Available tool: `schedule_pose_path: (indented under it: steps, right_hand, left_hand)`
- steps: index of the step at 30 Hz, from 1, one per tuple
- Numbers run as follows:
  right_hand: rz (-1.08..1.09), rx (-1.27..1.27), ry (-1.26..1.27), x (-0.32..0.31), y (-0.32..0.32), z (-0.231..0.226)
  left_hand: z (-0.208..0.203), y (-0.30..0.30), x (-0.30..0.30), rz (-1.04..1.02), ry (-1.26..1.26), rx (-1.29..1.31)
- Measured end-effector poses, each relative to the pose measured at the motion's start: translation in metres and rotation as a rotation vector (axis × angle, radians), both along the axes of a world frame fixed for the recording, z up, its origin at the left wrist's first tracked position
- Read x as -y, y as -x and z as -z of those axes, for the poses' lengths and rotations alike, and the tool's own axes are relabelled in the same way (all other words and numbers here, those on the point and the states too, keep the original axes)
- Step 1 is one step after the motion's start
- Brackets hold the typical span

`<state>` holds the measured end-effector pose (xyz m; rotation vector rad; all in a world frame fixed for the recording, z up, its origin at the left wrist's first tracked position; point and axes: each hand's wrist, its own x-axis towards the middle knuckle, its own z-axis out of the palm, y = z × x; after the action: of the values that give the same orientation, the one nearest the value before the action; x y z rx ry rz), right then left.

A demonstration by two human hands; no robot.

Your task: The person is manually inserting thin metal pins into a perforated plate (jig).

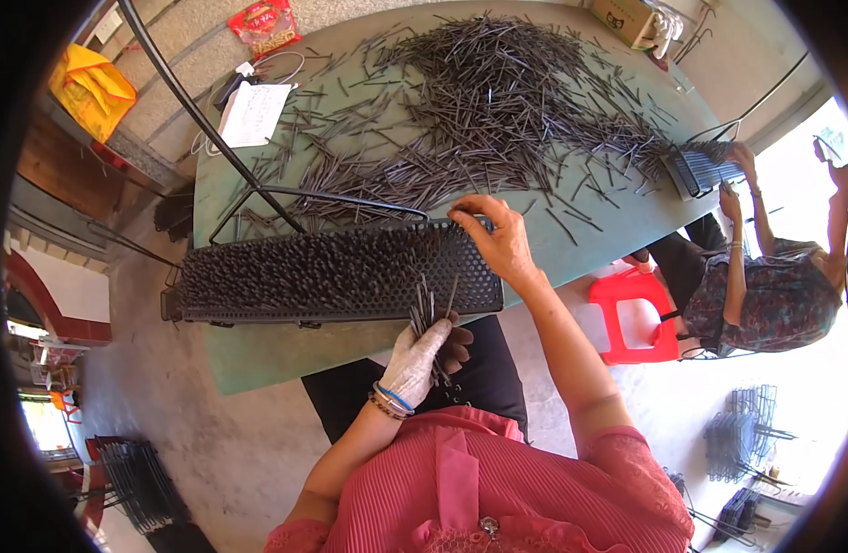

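Observation:
A long black perforated rack (341,270) lies across the near side of the table, most of its holes filled with short upright dark sticks. Toward its right end the holes are bare. My left hand (417,359), in a white glove with dark fingertips, is closed around a bundle of thin dark sticks (426,309) just off the rack's near edge. At the rack's far right corner is my bare right hand (498,235). Its thumb and fingertips are pinched together over the holes; whatever they hold is too small to make out.
A large heap of loose sticks (498,92) spreads over the green table (258,359). A bent black metal frame (198,111) rises from the rack. At right a co-worker (765,295) handles another rack (700,169) beside a red stool (631,318). White paper (253,115) lies far left.

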<state>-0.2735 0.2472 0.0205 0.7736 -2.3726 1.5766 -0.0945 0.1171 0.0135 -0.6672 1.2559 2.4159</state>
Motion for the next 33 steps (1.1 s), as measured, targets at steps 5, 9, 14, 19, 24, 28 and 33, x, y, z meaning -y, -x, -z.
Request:
schedule_pose_path:
  steps: [5,9,14,19,24,28,33]
  right_hand:
    - [-0.018,-0.066,-0.019,0.002,0.003,0.001]
    - [-0.034,-0.046,0.004,0.004,0.002,0.004]
    - [-0.036,-0.147,-0.073,0.003,-0.001,0.012]
    - [-0.064,-0.280,-0.134,0.003,-0.001,0.012]
    - [-0.040,-0.425,-0.204,0.006,-0.001,0.008]
    - [-0.079,-0.517,-0.209,0.011,0.000,0.007]
    - [-0.046,-0.516,-0.284,0.012,-0.003,0.006]
  left_hand:
    - [0.000,0.000,0.002,-0.001,-0.018,0.001]
    - [0.000,-0.001,0.003,-0.003,-0.018,0.011]
    - [0.003,-0.001,0.004,-0.002,-0.052,0.010]
    - [0.003,-0.001,0.004,0.005,-0.049,0.024]
    - [0.002,-0.001,0.003,0.014,-0.047,0.004]
    - [0.000,-0.001,0.003,0.019,-0.033,0.013]
    - [-0.001,0.000,0.003,0.015,-0.052,0.046]
